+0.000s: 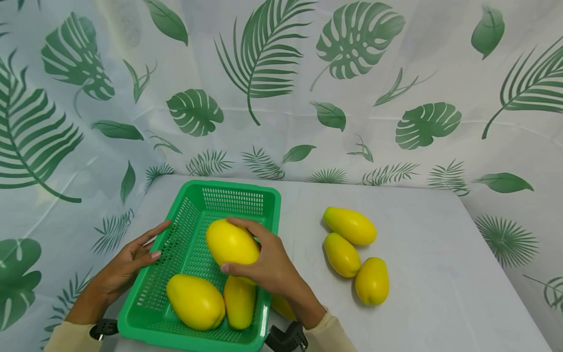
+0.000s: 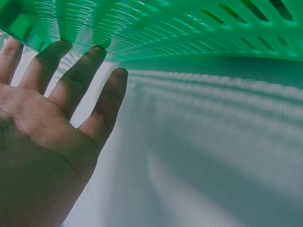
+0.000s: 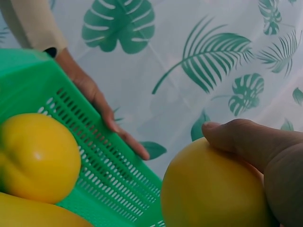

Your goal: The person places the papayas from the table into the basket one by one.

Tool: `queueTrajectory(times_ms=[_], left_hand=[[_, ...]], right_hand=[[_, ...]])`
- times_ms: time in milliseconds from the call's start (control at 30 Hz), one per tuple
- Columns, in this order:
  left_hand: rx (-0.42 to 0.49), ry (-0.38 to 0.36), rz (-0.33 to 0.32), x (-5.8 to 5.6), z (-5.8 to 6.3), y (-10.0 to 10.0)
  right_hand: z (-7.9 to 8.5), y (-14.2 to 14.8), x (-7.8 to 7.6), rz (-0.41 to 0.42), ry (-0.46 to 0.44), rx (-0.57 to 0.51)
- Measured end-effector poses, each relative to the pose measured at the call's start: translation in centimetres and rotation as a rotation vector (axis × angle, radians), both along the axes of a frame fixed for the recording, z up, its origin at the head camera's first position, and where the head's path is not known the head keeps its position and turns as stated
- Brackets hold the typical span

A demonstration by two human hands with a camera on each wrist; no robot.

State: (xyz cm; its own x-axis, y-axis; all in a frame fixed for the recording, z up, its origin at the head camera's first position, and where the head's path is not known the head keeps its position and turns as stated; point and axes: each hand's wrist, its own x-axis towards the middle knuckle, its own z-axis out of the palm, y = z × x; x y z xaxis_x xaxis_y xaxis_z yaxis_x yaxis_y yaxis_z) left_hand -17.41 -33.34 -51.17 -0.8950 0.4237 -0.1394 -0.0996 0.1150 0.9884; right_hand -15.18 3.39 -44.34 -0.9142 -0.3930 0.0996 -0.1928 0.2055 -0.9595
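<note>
My right hand (image 1: 272,261) grips a smooth yellow papaya (image 1: 228,244) over the green plastic basket (image 1: 273,215), thumb on the near side and fingers over the top. In the right wrist view the thumb lies across this papaya (image 3: 213,189). Inside the basket's near end lie a large papaya (image 1: 195,301) and a narrower papaya (image 1: 239,303), side by side. At the basket's left wall is my left hand (image 1: 127,266), its fingers extended along the outside. From the left wrist view, the fingertips (image 2: 97,49) meet the slotted wall from below, palm facing it.
Three more papayas, an upper one (image 1: 350,226), a middle one (image 1: 342,255) and a lower one (image 1: 372,282), lie grouped on the white table (image 1: 440,274) right of the basket. Another papaya (image 1: 282,306) is partly hidden under my right forearm. A leaf-patterned curtain (image 1: 281,112) surrounds the table.
</note>
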Motion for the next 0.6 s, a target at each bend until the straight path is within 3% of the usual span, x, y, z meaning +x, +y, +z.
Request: queueTrajectory(times_ms=[600], left_hand=[[0.003, -0.004, 0.003, 0.04, -0.08, 0.07]], right_hand=[[-1.02, -0.48, -0.48, 0.054, 0.042, 0.003]])
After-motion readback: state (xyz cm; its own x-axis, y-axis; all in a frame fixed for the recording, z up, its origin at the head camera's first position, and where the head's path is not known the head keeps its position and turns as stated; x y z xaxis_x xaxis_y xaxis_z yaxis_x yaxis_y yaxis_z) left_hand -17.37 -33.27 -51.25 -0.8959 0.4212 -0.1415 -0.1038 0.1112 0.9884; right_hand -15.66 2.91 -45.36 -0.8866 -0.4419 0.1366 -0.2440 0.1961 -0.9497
